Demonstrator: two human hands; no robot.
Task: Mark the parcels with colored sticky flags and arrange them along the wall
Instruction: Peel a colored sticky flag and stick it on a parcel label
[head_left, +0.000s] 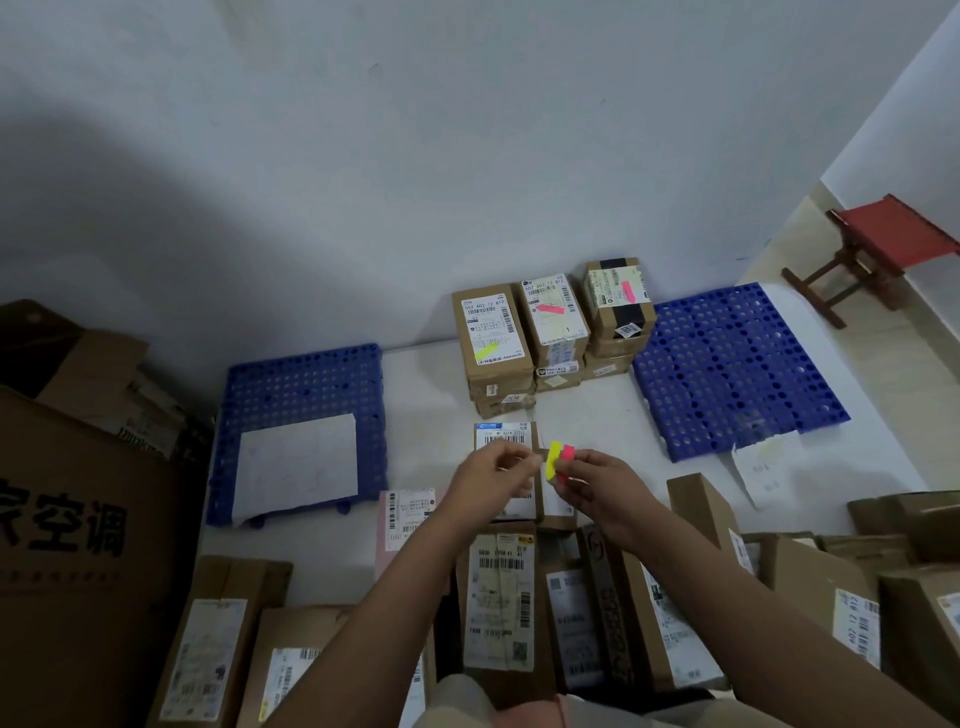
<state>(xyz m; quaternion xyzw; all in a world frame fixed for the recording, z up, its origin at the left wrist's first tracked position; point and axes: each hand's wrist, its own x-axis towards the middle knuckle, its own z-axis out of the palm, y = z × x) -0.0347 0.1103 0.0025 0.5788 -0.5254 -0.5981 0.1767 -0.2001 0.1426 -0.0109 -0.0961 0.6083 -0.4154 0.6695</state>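
**Ana:** While the right hand (597, 480) is pinching the pad of sticky flags (559, 460), yellow and pink strips side by side, the left hand (493, 478) is reaching in from nine o'clock with fingers curled toward the pad's edge. I'm guessing it's peeling off a flag; whether it's actually gripping one, I cannot tell.

**Ben:** And where is the parcel that's getting marked?

**Ana:** Lying directly under both hands, the small parcel (501, 441) is showing only its barcode label at twelve o'clock from the left knuckles. Further out at twelve o'clock, three flagged stacks (550, 332) are standing against the wall (415, 156), between two blue perforated mats (301, 395).

**Ben:** What's risking trouble?

**Ana:** Peeling could be lifting two flags together, or one could be curling and sticking to a fingertip, since the strips are thin and tacky. Placing it over the barcode would be hiding the print. Also, the unmarked parcels (498, 608) crowding at six o'clock could be getting mixed up with marked ones.

**Ben:** Anything you're failing to see?

**Ana:** The hands are covering most of the small parcel, label text is blurring everywhere, and the big carton (78, 545) at nine o'clock is running off the frame.
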